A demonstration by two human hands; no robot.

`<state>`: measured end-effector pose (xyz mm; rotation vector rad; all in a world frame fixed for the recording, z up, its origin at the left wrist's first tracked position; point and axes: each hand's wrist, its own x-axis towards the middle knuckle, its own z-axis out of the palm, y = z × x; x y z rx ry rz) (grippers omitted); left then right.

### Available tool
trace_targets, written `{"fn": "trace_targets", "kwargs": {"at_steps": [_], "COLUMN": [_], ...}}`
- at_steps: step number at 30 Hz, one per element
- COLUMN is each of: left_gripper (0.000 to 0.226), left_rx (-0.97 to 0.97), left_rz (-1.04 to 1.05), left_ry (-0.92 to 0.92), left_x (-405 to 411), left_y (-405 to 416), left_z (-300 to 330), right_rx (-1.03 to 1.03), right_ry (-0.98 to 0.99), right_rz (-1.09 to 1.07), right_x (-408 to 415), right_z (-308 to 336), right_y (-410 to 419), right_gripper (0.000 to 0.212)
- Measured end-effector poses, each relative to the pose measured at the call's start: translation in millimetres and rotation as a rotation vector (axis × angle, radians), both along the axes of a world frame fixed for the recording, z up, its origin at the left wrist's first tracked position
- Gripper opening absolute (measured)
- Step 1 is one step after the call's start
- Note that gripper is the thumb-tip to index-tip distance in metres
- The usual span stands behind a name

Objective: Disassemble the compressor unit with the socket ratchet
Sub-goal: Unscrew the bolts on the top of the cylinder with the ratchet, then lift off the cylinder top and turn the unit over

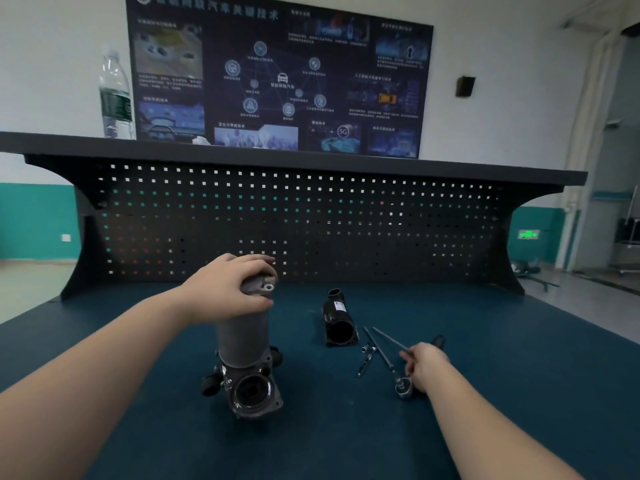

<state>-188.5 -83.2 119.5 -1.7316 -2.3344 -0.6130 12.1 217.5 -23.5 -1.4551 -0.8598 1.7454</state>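
The grey compressor unit [244, 344] lies on the blue bench, its open round flange end [252, 393] facing me. My left hand [228, 289] grips its far end from above. A black cylindrical housing [337, 323], separated from the unit, lies to the right. The socket ratchet [401, 388] lies near my right hand [427, 365], whose curled fingers touch its handle area; the grip itself is hidden by the hand. Two long thin bolts [384, 341] and a small extension with socket [367, 356] lie beside it.
A dark pegboard back panel [294, 220] rises behind the bench, with a shelf on top carrying a water bottle [116, 95]. A large poster [277, 74] hangs on the wall. The blue bench top [346, 427] stretches toward me.
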Motion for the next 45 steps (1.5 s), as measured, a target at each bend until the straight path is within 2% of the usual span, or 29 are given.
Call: {"fn": "trace_targets", "kwargs": {"at_steps": [13,16,22,24,27,30,32,34,36,38,40,41,43,45], "left_gripper": [0.047,0.058,0.057,0.059,0.058,0.071,0.096,0.111,0.103,0.072,0.057,0.055,0.060,0.079], "left_rx": [0.090,0.139,0.267,0.291,0.304,0.363,0.523,0.721,0.831,0.853,0.860,0.841,0.766,0.688], "left_rz": [0.032,0.025,0.035,0.037,0.023,0.016,0.034,0.054,0.073,0.055,-0.031,-0.083,-0.178,-0.264], "left_ry": [0.054,0.065,0.035,-0.003,-0.040,-0.004,-0.178,-0.476,-0.713,-0.771,-0.775,-0.777,-0.798,-0.855], "left_x": [2,1,1,-1,-3,-3,3,14,22,21,15,11,1,-10], "left_y": [3,0,0,0,-1,-3,-7,-7,-4,1,1,-1,-5,-7], "left_z": [-6,-7,-14,-18,-21,-24,-36,-54,-71,-81,-82,-81,-78,-77], "right_rx": [0.007,0.025,0.027,0.112,0.351,0.660,0.844,0.987,1.113,1.207,1.257,1.280,1.330,1.376], "right_ry": [-0.182,-0.128,0.118,0.200,0.282,0.326,0.321,0.282,0.224,0.156,0.126,0.110,0.061,0.023], "right_rz": [0.219,0.194,0.047,0.171,0.424,0.532,0.580,0.652,0.695,0.685,0.677,0.684,0.722,0.772], "right_x": [-26,-20,-15,-24,-42,-58,-62,-67,-72,-77,-78,-78,-78,-80], "right_z": [-11,-9,10,32,64,85,95,100,102,103,104,104,104,106], "right_y": [14,7,-28,-60,-124,-179,-203,-214,-215,-211,-203,-200,-194,-190], "right_gripper": [0.007,0.017,0.022,0.020,0.014,0.030,0.055,0.068,0.057,0.050,0.045,0.046,0.063,0.077]}}
